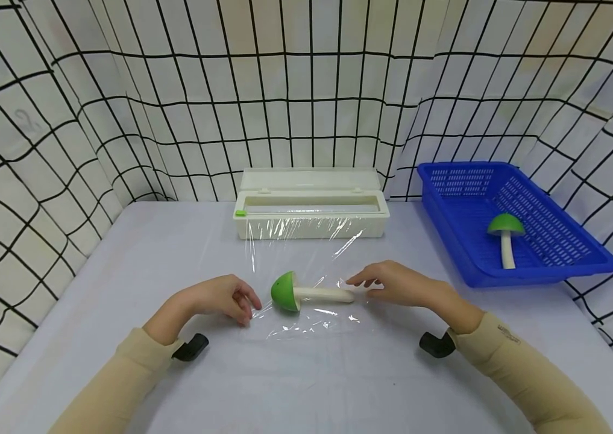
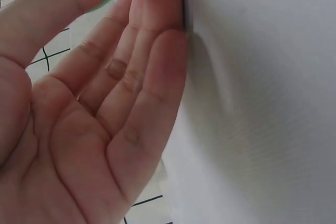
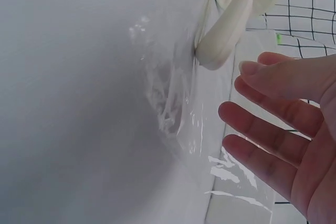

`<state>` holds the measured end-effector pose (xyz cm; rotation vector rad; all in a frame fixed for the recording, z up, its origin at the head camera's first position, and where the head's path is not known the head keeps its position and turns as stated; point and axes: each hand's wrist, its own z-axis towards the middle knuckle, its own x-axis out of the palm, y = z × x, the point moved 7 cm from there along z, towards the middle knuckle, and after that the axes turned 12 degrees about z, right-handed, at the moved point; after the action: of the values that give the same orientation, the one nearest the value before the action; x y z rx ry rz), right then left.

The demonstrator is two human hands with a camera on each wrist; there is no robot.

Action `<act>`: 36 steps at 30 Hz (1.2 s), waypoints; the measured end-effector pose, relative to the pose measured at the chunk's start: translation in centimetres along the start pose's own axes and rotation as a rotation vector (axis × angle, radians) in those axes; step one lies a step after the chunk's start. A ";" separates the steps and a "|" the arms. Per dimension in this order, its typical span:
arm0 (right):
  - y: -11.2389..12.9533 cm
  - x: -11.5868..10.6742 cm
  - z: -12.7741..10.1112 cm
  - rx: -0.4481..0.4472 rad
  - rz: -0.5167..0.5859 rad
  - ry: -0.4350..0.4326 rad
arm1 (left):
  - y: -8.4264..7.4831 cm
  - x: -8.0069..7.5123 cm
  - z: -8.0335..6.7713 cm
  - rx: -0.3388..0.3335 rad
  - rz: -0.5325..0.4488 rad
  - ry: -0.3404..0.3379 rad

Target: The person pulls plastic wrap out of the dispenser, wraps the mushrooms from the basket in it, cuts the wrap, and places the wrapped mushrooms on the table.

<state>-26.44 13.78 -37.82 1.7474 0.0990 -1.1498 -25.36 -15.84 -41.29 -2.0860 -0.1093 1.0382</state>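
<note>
A toy mushroom (image 1: 323,294) with a green cap and a pale stem lies on its side on clear plastic wrap (image 1: 306,328), cap to the left. The wrap stretches from a white dispenser box (image 1: 311,226) with its lid up. My left hand (image 1: 225,299) rests beside the cap at the table, fingers loosely bent and holding nothing. Near the stem's end hovers my right hand (image 1: 398,283), its fingers relaxed and apart from the stem. In the right wrist view the stem (image 3: 226,30) and crinkled film (image 3: 173,98) lie just past the fingertips.
A blue plastic basket (image 1: 447,241) stands at the right, holding a second green-capped mushroom (image 1: 507,232). Black wire grid panels (image 1: 311,96) backed with white surround the table (image 1: 306,386) at the back and sides.
</note>
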 end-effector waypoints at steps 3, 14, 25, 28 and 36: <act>-0.3 -0.1 -0.7 -0.002 0.011 -0.004 | -0.2 0.1 -0.1 -0.027 0.064 -0.034; -1.0 1.1 -2.7 -0.016 0.126 0.074 | -2.1 0.5 -1.0 0.048 0.231 -0.062; -2.0 2.1 -3.2 0.067 0.076 0.139 | -2.9 1.8 -0.9 0.028 0.380 -0.065; -2.1 2.2 -3.3 0.070 0.085 0.153 | -3.2 1.9 -1.1 0.025 0.406 -0.068; -2.3 2.5 -3.3 0.073 0.081 0.171 | -3.4 1.9 -1.5 -0.014 0.413 -0.060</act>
<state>-24.19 16.35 -41.03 1.8953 0.0897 -0.9551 -22.13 -13.68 -39.62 -2.1396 0.2977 1.3451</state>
